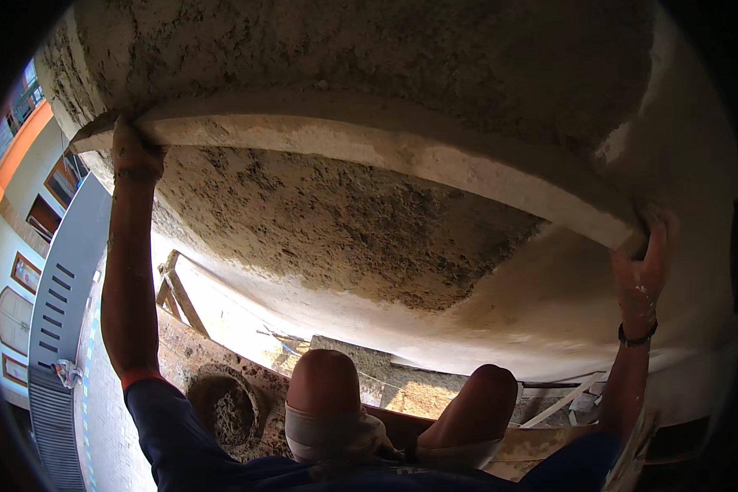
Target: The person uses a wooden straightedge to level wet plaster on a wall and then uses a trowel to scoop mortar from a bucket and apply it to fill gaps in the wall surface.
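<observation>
A long, pale straightedge (385, 146) spans the plastered surface in front of me, bent into an arc by the lens. My left hand (136, 156) is closed around its left end. At the other end my right hand (646, 258) grips the bar, thumb and fingers on either side. The bar lies along rough, dark, damp plaster (344, 225), which shows both above and below it. Smoother, paler plaster (681, 156) surrounds the rough patch on the right. Whether the bar touches the plaster along its whole length I cannot tell.
Below left, a round bucket (260, 403) of grey mortar stands on mortar-splashed planks (172, 340). My knees are bent near the planks. Wooden braces (184, 299) rise behind the bucket. Far left, a grey gate (61, 287) and a house front lie beyond.
</observation>
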Demonstrator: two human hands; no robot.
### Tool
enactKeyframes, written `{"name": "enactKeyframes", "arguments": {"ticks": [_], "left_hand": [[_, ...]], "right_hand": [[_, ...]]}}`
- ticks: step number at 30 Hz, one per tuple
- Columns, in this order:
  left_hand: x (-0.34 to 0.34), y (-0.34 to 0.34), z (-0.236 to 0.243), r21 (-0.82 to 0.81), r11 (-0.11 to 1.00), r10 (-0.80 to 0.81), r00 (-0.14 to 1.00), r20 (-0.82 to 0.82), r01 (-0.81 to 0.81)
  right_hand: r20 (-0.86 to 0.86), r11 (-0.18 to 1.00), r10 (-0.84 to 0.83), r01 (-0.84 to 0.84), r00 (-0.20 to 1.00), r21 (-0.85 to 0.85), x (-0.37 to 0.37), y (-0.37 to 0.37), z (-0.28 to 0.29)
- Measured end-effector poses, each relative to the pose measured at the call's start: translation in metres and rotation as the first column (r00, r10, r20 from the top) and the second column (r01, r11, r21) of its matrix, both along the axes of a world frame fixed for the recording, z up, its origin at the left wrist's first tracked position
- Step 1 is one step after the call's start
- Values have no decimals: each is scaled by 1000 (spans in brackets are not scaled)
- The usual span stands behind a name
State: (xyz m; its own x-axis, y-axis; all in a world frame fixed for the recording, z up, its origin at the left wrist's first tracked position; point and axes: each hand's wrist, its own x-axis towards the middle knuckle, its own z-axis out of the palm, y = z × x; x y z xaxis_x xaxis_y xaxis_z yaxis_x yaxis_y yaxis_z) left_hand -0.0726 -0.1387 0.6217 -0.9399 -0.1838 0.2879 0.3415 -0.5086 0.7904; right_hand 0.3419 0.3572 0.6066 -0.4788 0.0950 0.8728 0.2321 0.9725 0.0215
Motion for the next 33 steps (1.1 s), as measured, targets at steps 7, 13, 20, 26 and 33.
{"name": "enactKeyframes", "arguments": {"ticks": [7,13,20,26,33], "left_hand": [[80,-4,-119,52,966,-256,966,39,254],[150,26,-137,137,976,87,881,465,-168],[232,46,-93,86,936,152,611,777,-341],[298,63,-5,60,939,143,543,827,-338],[340,72,85,120,883,204,603,771,-454]], "right_hand": [[245,992,98,-76,965,-96,42,22,-43],[520,877,209,76,828,-474,63,30,10],[767,910,332,27,549,-413,80,37,188],[792,940,295,-12,534,-342,93,33,333],[763,940,286,-15,580,-341,112,56,409]]}}
